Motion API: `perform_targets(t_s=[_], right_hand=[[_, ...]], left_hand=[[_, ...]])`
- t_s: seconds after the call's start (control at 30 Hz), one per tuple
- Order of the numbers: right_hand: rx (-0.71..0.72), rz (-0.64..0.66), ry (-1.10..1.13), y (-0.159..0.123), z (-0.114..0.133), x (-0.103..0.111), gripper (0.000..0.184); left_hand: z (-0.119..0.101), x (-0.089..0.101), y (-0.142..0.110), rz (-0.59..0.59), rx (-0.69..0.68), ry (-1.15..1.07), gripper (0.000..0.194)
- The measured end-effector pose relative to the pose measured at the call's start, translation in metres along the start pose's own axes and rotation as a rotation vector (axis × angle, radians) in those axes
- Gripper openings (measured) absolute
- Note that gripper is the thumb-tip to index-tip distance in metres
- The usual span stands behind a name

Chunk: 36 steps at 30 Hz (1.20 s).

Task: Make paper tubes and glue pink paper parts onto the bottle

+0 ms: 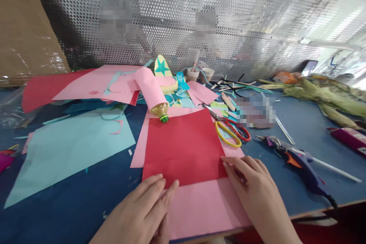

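A sheet of red paper [183,148] lies on top of pink paper [200,206] in front of me. My left hand [140,206] rests at its lower left, fingers stretched out over the near edge and covering that corner. With fingertips and thumb, my right hand [251,183] pinches the right edge of the red sheet. Just beyond the far edge lies a plastic bottle [160,111] with a green cap, its body wrapped in pink paper. Scissors [231,131] with yellow and red handles lie open by the sheet's far right corner.
A glue gun [303,167] and a clear glue stick [334,167] lie to the right. Light blue paper [77,148] spreads at left. Behind are pink sheets [100,78], a star cutout [162,66], paper cups [193,74] and corn husks [320,93] against a perforated metal panel [171,15].
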State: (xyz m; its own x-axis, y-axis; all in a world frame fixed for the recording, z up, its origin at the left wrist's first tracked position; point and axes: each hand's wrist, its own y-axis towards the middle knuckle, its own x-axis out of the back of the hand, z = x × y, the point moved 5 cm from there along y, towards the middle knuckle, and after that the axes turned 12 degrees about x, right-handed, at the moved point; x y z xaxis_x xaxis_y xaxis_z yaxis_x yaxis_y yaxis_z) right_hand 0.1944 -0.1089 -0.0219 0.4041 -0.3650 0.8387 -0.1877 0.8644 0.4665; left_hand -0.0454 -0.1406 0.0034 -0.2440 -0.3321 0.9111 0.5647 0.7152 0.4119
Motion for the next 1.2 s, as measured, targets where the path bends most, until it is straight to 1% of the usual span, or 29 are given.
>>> perform_targets(t_s=[0.13,0.33,0.43,0.57,0.67,0.73,0.77,0.87,0.93,1.0,1.07,1.2], right_hand=[[-0.005,0.011,-0.001,0.000,0.000,0.000,0.030],[0.018,-0.002,0.003,-0.003,0.000,0.002,0.030],[0.042,-0.002,-0.008,-0.006,0.000,0.002,0.030],[0.101,-0.062,-0.048,-0.007,0.003,0.007,0.026],[0.176,-0.189,-0.100,-0.004,0.014,0.019,0.021],[0.263,-0.268,-0.100,-0.002,0.027,0.028,0.019],[0.318,-0.282,-0.074,-0.001,0.034,0.031,0.019],[0.478,-0.221,0.075,0.000,0.056,0.032,0.019],[0.544,-0.183,0.145,0.000,0.067,0.030,0.018],[0.593,-0.155,0.163,0.000,0.076,0.026,0.016],[0.626,-0.145,0.157,0.001,0.083,0.020,0.014],[0.630,-0.171,0.142,0.005,0.090,0.011,0.016]], left_hand=[[-0.001,-0.002,-0.006,0.011,0.059,0.026,0.050],[-0.002,-0.008,-0.010,0.008,0.089,0.045,0.043],[-0.002,-0.009,-0.009,0.006,0.102,0.052,0.044],[-0.003,-0.009,-0.009,0.008,0.086,0.073,0.045],[-0.004,-0.009,-0.009,0.009,0.074,0.089,0.046],[-0.005,-0.009,-0.009,0.004,0.069,0.104,0.047],[-0.005,-0.009,-0.008,0.000,0.069,0.112,0.047],[-0.006,-0.007,-0.006,-0.028,0.070,0.120,0.047],[-0.007,-0.006,-0.005,-0.048,0.066,0.114,0.047],[-0.007,-0.005,-0.005,-0.060,0.065,0.108,0.046],[-0.008,-0.005,-0.006,-0.066,0.068,0.106,0.045],[-0.006,-0.007,-0.008,-0.040,0.066,0.107,0.047]])
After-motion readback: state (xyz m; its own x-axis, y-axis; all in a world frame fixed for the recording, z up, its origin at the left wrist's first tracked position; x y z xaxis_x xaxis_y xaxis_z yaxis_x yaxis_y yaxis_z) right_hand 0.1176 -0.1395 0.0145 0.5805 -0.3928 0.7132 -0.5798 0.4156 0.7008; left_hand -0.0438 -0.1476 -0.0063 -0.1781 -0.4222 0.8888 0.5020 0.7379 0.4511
